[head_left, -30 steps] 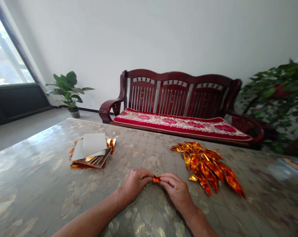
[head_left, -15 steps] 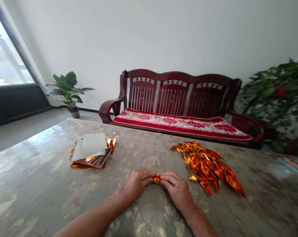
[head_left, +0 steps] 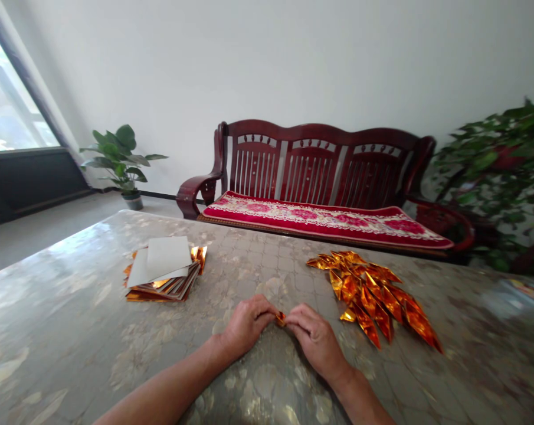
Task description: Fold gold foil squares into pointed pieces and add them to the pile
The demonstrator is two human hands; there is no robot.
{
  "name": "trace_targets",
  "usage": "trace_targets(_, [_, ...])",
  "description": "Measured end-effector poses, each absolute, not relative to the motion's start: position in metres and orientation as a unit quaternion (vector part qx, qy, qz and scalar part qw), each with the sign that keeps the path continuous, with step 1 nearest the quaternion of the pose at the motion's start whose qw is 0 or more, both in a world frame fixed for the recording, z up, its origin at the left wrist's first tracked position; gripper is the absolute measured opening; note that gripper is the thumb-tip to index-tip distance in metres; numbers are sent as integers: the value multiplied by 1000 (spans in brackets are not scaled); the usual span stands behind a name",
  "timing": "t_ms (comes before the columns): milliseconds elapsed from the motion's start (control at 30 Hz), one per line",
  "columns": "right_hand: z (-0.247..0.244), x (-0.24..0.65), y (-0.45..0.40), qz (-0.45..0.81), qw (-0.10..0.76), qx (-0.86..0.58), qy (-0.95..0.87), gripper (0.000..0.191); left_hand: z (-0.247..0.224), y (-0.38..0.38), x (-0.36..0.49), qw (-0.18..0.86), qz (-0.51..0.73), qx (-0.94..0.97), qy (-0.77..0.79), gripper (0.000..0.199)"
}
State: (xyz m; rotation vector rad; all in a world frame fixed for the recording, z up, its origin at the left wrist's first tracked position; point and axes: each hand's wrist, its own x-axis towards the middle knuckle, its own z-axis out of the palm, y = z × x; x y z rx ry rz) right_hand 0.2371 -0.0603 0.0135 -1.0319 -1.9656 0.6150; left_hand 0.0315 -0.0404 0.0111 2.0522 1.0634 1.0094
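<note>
At the near edge of a shiny stone-pattern table (head_left: pixel 72 307), two bare hands work close together. The left hand (head_left: pixel 249 324) and the right hand (head_left: pixel 315 342) both curl inward, and their fingers pinch a tiny folded piece of gold foil (head_left: pixel 281 319) between them. The hands are not spread. They press in from both sides, and the fingers hide much of the piece. It sits in the middle, low over the table, but it is hard to tell if it touches the top. The foil looks very light and thin. It is likely slippery and easy to crease or tear, so it seems best held by its folded edges with the fingertips, using a soft squeeze. Off to the left lies a stack of foil squares (head_left: pixel 164 292) with white paper sheets (head_left: pixel 167 258) on top. To the right, just beside the right hand, lies a loose pile of pointed gold foil folds (head_left: pixel 373 295). Past the table stand a dark red wooden bench (head_left: pixel 320 153) with a red flowered cushion (head_left: pixel 320 219) and a green potted plant (head_left: pixel 120 153).
</note>
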Motion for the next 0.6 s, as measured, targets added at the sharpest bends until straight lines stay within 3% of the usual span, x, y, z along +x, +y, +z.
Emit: trace_targets(600, [15, 232, -62, 270, 407, -435, -756, 17, 9, -40, 32, 331, 365, 796, 350, 19])
